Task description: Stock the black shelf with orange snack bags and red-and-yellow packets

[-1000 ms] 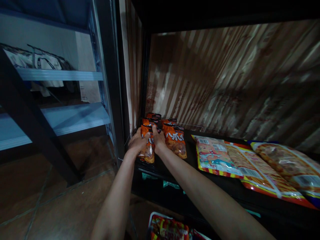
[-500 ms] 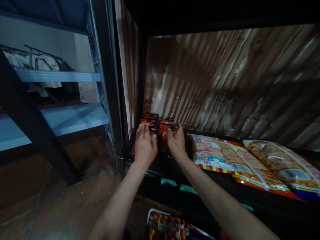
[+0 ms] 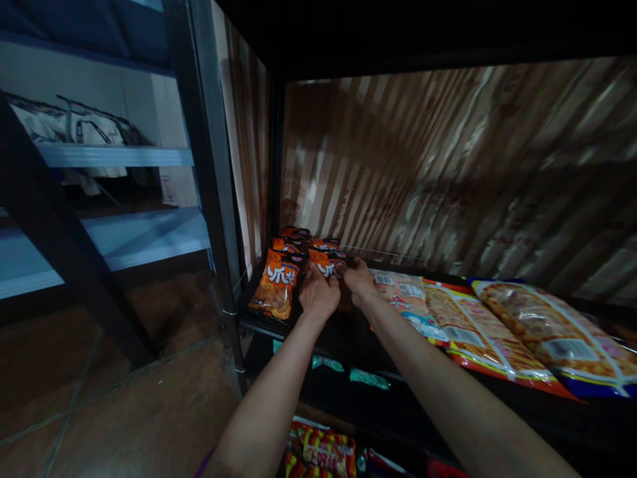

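Orange-and-black snack bags lie in two columns at the left end of a black shelf. The front left bag [image 3: 275, 282] is fully visible and lies face up. My left hand [image 3: 321, 293] is closed on the near part of the front right snack bag [image 3: 326, 264], covering its lower half. At that same bag's right edge, my right hand [image 3: 360, 282] has its fingers curled and pinched on the side. Behind these, more orange bags [image 3: 324, 244] show their tops.
Right of my hands lie a pink snack bag [image 3: 405, 299] and larger snack packs [image 3: 552, 325]. A black post [image 3: 212, 179] borders the shelf on the left. Green packets [image 3: 369, 378] sit on the shelf below, with a red-and-yellow bag [image 3: 323, 451] lower down. Corrugated cardboard [image 3: 423, 166] lines the back.
My left hand has moved right, off the front left bag and onto the front right one. My right hand stays beside the right bag with its fingers more curled. The view has shifted slightly.
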The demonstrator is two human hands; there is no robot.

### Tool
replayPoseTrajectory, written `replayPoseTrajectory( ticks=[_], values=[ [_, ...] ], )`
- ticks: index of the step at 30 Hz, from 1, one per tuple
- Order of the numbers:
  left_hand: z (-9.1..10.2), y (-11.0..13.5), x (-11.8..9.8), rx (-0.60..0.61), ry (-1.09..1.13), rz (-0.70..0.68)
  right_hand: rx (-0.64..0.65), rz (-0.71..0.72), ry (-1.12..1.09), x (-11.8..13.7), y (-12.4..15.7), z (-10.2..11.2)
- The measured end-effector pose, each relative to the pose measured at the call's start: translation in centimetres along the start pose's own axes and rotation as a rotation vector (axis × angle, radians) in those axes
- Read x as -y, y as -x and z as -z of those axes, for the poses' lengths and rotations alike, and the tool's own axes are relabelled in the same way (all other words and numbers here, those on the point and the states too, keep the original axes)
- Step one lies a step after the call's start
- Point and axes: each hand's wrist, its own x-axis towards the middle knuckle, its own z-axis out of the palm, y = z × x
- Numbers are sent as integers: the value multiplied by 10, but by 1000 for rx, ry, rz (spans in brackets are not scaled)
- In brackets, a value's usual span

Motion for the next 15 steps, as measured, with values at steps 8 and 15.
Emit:
replayPoseTrajectory(
  ticks=[8,15],
  values=[
    [-1,-8,-4,-150,-122,-60,-13,61,31,-1,-8,-10],
    [-6,-19,3,-99,-50,-25,-9,45,16,-13,-18,-10]
  ],
)
